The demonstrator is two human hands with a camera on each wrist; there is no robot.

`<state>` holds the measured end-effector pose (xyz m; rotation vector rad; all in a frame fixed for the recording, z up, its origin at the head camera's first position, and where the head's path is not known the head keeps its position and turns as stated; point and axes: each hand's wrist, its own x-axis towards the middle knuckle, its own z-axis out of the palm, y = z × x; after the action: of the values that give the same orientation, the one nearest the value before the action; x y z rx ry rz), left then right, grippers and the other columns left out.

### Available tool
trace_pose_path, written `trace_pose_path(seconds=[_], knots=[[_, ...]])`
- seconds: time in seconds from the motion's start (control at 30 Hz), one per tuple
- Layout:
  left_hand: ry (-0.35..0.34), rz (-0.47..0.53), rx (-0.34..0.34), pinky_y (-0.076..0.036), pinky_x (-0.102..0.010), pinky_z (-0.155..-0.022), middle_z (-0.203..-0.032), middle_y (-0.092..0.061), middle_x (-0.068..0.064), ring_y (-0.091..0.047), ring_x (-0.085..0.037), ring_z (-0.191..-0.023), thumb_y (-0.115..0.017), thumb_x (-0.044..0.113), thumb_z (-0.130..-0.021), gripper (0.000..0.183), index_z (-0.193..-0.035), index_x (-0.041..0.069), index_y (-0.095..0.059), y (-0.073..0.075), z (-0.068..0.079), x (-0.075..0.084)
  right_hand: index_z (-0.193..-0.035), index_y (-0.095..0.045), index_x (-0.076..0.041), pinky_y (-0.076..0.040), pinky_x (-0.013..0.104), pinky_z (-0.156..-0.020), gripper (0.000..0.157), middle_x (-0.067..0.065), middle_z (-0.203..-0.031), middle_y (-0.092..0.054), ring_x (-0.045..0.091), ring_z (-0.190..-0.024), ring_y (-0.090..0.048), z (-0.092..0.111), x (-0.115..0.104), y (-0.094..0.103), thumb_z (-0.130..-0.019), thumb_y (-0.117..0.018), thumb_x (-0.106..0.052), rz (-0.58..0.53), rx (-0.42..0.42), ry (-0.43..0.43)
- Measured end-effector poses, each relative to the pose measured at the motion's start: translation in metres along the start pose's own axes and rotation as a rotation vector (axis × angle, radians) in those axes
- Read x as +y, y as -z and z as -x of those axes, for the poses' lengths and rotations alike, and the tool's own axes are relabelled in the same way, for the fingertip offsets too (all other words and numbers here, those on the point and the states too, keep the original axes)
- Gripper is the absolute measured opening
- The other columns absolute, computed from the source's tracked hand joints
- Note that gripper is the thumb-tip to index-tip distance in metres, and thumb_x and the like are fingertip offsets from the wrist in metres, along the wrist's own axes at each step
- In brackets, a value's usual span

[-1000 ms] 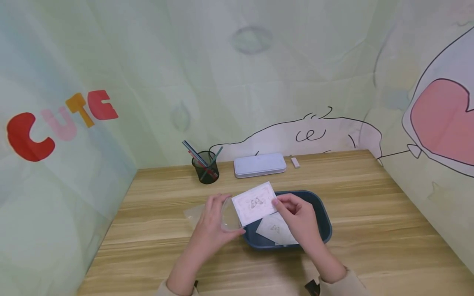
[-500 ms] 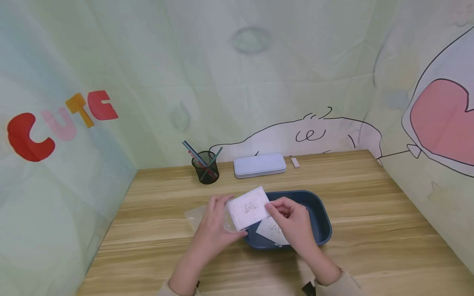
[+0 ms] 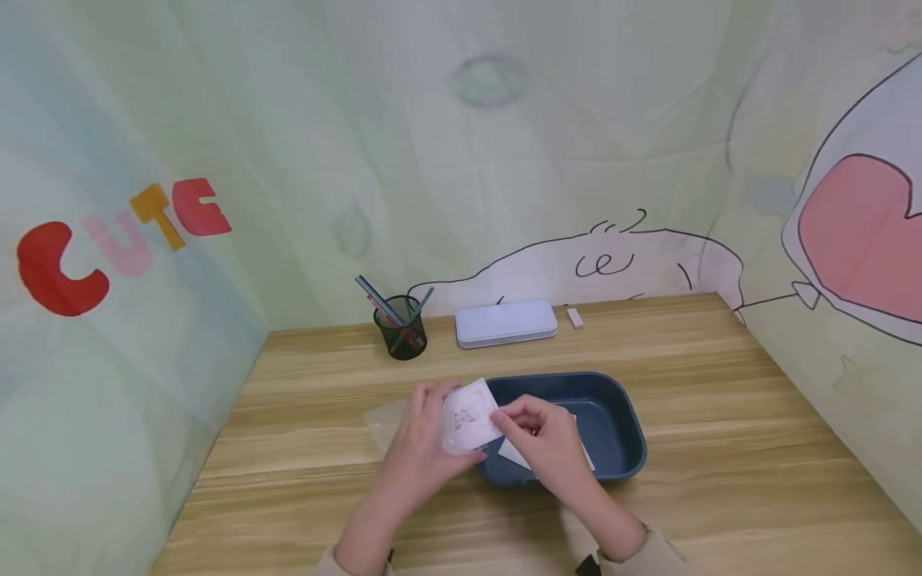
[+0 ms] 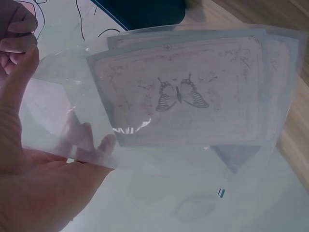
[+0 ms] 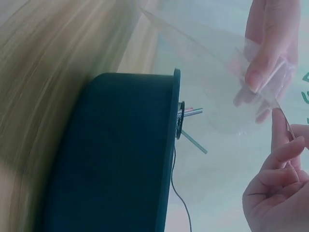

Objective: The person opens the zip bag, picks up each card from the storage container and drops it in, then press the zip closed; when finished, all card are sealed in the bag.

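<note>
- Butterfly card (image 3: 473,416) is up between both hands, by the left end of the blue tray (image 3: 619,416), one end apparently in the mouth of the clear bag (image 3: 383,421)
- Right hand (image 3: 551,450) pinches its other end
- Left hand (image 3: 421,444) grips the bag, thumb well apart from the fingers
- Bagged cards (image 4: 181,96), overlapping, show through the plastic
- Loose card (image 3: 514,454) lies in the tray, partly hidden
- Pen cup (image 3: 403,340) and white case (image 3: 506,323) sit further back
</note>
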<state>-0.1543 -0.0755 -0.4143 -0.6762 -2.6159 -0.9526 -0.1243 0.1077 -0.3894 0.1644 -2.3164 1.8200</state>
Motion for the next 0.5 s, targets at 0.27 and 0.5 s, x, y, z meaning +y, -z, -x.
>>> trace_pose_path(seconds=[0.27,0.5], knots=[[-0.027,-0.052,0.011,-0.047,-0.034,-0.087,-0.114,-0.042,-0.004,-0.044,-0.019,-0.100,-0.095,0.028,-0.055,0.090,-0.130,0.008,-0.048,-0.001,0.000,0.002,-0.081,-0.074,-0.010,-0.030,0.018,-0.045,0.005,-0.002,-0.069,-0.067,0.009,-0.050,-0.041,-0.004,0.011,-0.006,-0.085,-0.075,-0.013,0.020,-0.055,0.027],[-0.054,-0.087,0.017,-0.048,-0.036,-0.089,-0.117,-0.042,-0.008,-0.046,-0.022,-0.103,-0.094,0.029,-0.056,0.090,-0.130,0.007,-0.048,-0.002,0.000,0.005,-0.081,-0.074,-0.020,-0.036,0.019,-0.046,0.006,-0.013,-0.068,-0.066,0.009,-0.051,-0.044,-0.009,0.039,-0.017,-0.085,-0.075,-0.023,0.050,-0.131,0.054]])
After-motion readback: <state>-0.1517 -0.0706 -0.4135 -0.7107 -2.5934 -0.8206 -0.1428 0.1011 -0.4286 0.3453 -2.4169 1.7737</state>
